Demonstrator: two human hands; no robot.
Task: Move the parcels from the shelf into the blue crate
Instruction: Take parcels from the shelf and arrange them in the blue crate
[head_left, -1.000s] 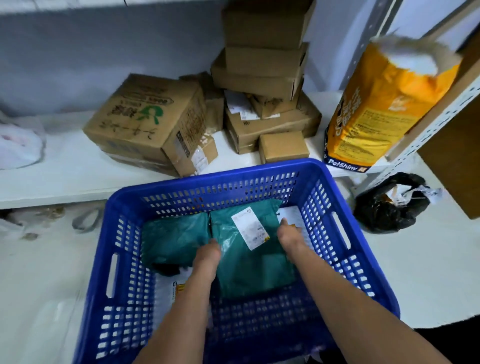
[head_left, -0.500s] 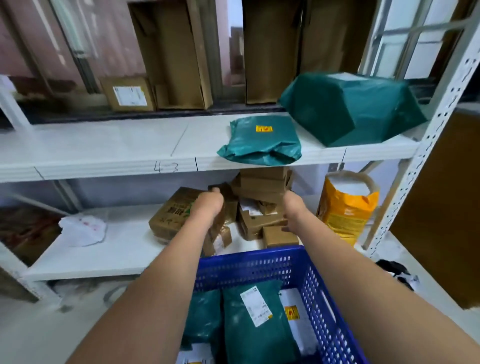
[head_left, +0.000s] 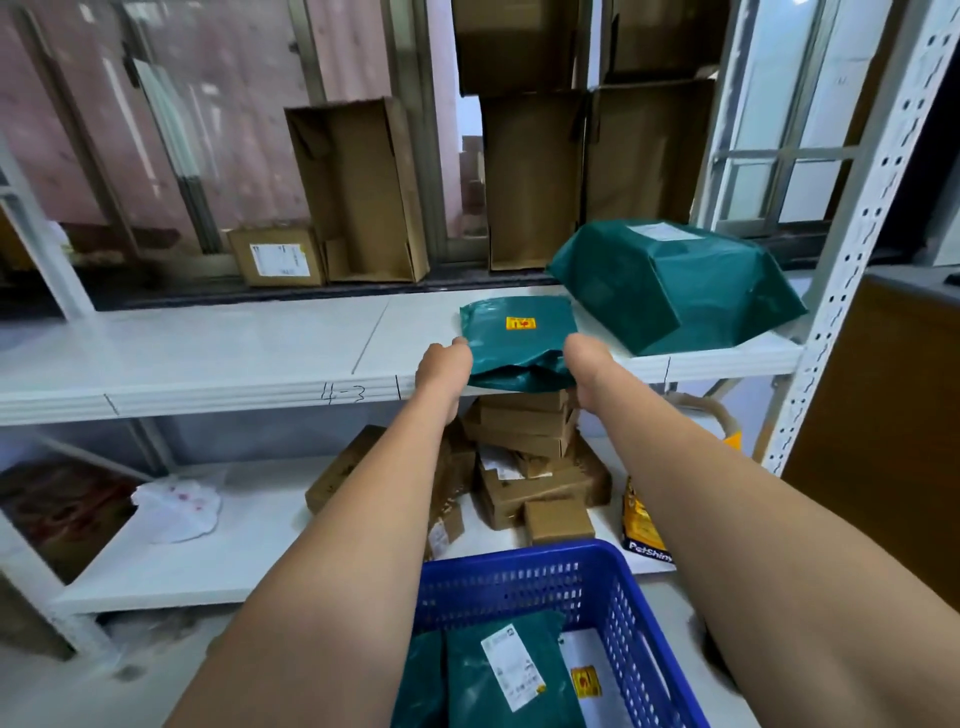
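A small green plastic parcel (head_left: 519, 332) with a yellow sticker lies at the front edge of the upper white shelf (head_left: 234, 364). My left hand (head_left: 444, 366) grips its left edge and my right hand (head_left: 584, 364) grips its right edge; its front edge is crumpled between them. A large green parcel (head_left: 670, 291) sits just to the right on the same shelf. Below, the blue crate (head_left: 519, 558) holds green parcels (head_left: 498, 675) and a white one (head_left: 587, 670).
Cardboard boxes (head_left: 524, 441) are stacked on the lower shelf, with an orange bag (head_left: 644, 525) to their right and a white plastic bag (head_left: 179, 506) to the left. The shelf's perforated post (head_left: 852, 249) rises at right. Open cartons (head_left: 363, 192) stand behind the shelf.
My hands left the crate, rose past the lower shelf and now hold the small green parcel on the upper shelf. My view tilted upward.
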